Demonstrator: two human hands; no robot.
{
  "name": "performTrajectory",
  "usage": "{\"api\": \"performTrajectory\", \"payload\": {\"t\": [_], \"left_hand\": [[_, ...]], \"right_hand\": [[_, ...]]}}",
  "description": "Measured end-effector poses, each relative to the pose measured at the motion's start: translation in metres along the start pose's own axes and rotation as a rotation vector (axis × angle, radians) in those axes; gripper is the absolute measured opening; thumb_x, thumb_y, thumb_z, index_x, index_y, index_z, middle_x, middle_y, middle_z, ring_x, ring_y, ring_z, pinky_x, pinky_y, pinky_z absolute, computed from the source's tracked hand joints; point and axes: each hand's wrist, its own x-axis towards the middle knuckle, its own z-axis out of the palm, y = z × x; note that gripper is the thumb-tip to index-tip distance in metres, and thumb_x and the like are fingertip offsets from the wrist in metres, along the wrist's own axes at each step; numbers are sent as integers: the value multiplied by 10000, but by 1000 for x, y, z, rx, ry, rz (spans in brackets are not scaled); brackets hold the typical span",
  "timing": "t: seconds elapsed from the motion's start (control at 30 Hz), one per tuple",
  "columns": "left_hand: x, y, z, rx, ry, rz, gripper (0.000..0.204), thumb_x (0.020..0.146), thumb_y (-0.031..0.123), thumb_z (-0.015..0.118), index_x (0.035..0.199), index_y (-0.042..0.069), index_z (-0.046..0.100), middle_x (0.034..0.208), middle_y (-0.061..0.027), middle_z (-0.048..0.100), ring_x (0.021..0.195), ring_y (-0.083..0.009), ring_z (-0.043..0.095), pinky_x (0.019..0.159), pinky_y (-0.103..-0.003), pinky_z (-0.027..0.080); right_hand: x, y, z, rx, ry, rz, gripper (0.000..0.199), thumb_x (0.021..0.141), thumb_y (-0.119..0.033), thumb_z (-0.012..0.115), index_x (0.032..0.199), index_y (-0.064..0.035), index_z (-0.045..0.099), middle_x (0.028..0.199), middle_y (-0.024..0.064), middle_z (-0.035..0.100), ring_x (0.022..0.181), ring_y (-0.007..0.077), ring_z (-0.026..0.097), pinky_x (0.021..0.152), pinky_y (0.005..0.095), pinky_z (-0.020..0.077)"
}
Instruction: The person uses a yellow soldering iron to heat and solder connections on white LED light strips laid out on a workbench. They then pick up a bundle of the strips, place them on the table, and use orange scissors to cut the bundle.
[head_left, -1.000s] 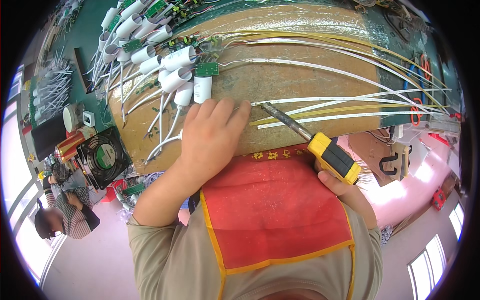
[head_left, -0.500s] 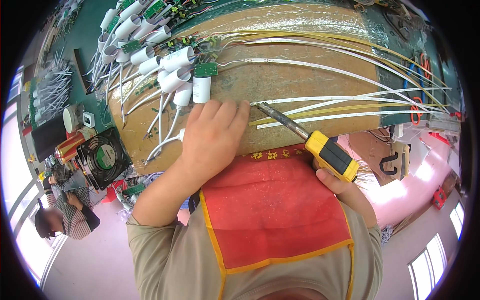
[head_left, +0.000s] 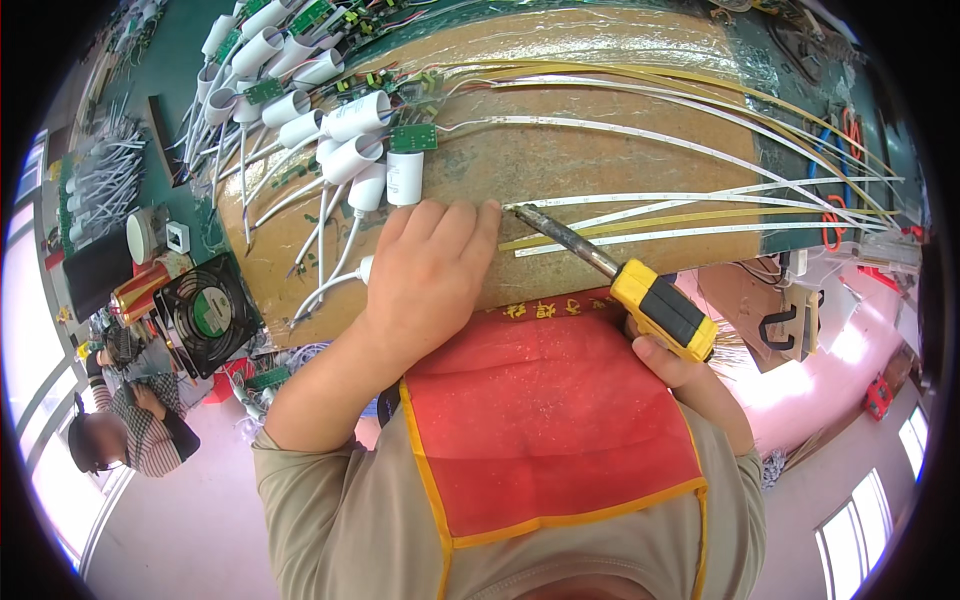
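My right hand [head_left: 668,362] grips the yellow-and-black handle of a soldering iron [head_left: 660,308]; part of the hand is hidden behind it. The iron's dark tip points up and left, at the near end of a white LED strip [head_left: 620,200]. Just left of that tip, my left hand [head_left: 425,265] rests palm down on the brown board, closed, fingertips pressed together beside the strip's end. What those fingers hold is hidden. A white cylindrical housing [head_left: 404,180] stands right behind its knuckles, and a white cable [head_left: 330,285] comes out from under the hand.
Many white housings with cables and green circuit boards [head_left: 414,138] are heaped at the back left. More white and yellow strips [head_left: 650,132] stretch right across the brown board [head_left: 600,100]. A black fan [head_left: 208,315] stands at the left edge. Another person [head_left: 140,430] is at far left.
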Motion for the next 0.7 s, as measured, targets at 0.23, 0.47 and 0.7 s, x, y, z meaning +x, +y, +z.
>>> {"api": "performTrajectory", "payload": {"t": [0.23, 0.47, 0.7], "left_hand": [[2, -2, 0, -12, -3, 12, 358, 768, 87, 679, 1125, 54, 680, 916, -37, 590, 822, -216, 579, 705, -353, 459], [0, 0, 0, 2, -16, -1, 355, 773, 89, 673, 1126, 55, 680, 923, -36, 594, 824, -215, 578, 708, -352, 461], [1, 0, -1, -4, -13, 2, 350, 778, 90, 671, 1126, 56, 681, 929, -36, 596, 825, -217, 578, 712, -353, 463]], "right_hand": [[-4, -6, -2, 4, -33, 31, 256, 834, -179, 696, 1013, -7, 631, 870, 105, 602, 755, 274, 566, 703, 368, 451], [-8, 2, -3, 101, -8, 114, 318, 819, -158, 720, 1062, 16, 612, 858, 80, 593, 761, 210, 568, 697, 345, 453], [-7, -1, 0, 153, 32, 92, 300, 829, -159, 728, 1043, 16, 612, 847, 88, 593, 716, 203, 568, 653, 330, 455]]}}
